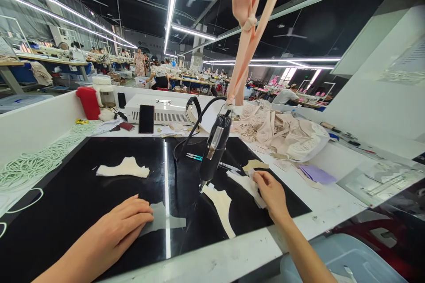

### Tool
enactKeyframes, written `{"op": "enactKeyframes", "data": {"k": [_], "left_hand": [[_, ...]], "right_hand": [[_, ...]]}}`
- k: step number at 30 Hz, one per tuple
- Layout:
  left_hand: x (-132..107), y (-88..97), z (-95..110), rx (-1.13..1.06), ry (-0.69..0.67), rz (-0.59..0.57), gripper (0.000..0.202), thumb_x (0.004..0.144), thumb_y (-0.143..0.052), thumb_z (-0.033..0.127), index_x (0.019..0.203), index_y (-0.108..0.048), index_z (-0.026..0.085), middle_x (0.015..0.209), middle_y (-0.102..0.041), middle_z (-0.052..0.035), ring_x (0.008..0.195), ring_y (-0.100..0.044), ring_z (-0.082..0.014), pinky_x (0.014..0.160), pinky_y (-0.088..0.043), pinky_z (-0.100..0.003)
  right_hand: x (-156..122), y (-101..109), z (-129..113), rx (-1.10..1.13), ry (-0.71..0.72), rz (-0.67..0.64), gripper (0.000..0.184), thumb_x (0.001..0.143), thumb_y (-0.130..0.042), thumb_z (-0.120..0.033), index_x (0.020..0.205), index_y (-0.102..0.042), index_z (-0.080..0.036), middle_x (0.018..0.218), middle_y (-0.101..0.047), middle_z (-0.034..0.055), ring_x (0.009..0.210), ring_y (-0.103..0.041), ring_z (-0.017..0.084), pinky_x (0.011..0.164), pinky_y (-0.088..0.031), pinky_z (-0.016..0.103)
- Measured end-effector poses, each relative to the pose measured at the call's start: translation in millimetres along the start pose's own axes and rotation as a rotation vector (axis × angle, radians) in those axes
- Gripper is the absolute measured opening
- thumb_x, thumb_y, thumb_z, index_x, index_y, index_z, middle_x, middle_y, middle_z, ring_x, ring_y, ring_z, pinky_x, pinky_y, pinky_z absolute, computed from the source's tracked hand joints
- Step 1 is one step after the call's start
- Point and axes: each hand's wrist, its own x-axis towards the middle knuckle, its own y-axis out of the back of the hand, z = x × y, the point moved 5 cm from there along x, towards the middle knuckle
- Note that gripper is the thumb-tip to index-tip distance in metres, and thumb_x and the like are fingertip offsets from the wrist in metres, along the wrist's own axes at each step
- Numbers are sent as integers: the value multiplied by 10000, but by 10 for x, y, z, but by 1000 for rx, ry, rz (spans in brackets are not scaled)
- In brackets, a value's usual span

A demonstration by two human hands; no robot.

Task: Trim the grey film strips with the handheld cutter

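My left hand (128, 223) lies flat, palm down, on a thin see-through fabric piece (169, 222) on the black work surface (79, 208). With thumb and forefinger, my right hand (270, 192) pinches the edge of a thin white fabric piece (253, 177) at a stack of white fabric pieces (244, 182). Between my hands lies a cream fabric piece (221, 205), its top end under the tip of a black hand-held tool (215, 146) that hangs from knotted pink straps (249, 26). More cream pieces (124, 168) rest at the far left of the surface.
Teal-handled snips (195, 157) and a tan piece (255, 165) lie behind the stack. A phone (146, 119) leans on a white box (133, 108). Green cord (36, 154) is heaped at left, beige garments (282, 130) at right. A black cable (189, 135) loops from the tool.
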Motion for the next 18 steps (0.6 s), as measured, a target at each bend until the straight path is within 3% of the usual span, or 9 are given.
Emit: {"op": "enactKeyframes", "data": {"k": [6, 11, 13, 15, 18], "left_hand": [[34, 5, 14, -10, 0, -21, 268, 1049, -569, 199, 1236, -732, 303, 1222, -769, 24, 1188, -734, -156, 1276, -398, -361], [138, 18, 112, -45, 25, -60, 297, 1054, -505, 113, 1182, -722, 269, 1195, -757, 11, 1167, -723, -138, 1278, -398, -362], [191, 29, 158, -80, 48, -67, 321, 1050, -477, 87, 1167, -723, 258, 1173, -759, -3, 1149, -723, -147, 1273, -405, -379], [247, 41, 212, -138, 77, -65, 320, 1042, -474, 85, 1155, -726, 247, 1156, -762, -20, 1126, -722, -162, 1246, -438, -382], [325, 53, 306, -295, 189, -63, 289, 1041, -495, 130, 1148, -737, 246, 1164, -754, -45, 1114, -707, -181, 1114, -536, -324]], "right_hand": [[41, 260, 19, 417, -93, 277, 355, 1039, -666, -413, 1301, -650, -175, 1234, -707, 87, 1004, -727, 217, 859, -636, 415], [-140, 383, -338, 634, -19, 465, 295, 1046, -643, -427, 1191, -646, -170, 995, -675, 21, 735, -642, 132, 652, -578, 286], [-249, 357, -558, 693, 35, 434, 226, 1030, -650, -418, 1050, -606, -197, 748, -512, -68, 548, -456, 85, 522, -460, 225], [-389, 293, -760, 709, 57, 355, 268, 963, -715, -467, 936, -552, -257, 617, -347, -103, 494, -367, 106, 454, -379, 226], [-677, 130, -999, 600, 47, 180, 387, 884, -757, -603, 1014, -653, -254, 613, -426, -76, 480, -396, 119, 407, -351, 229]]}}
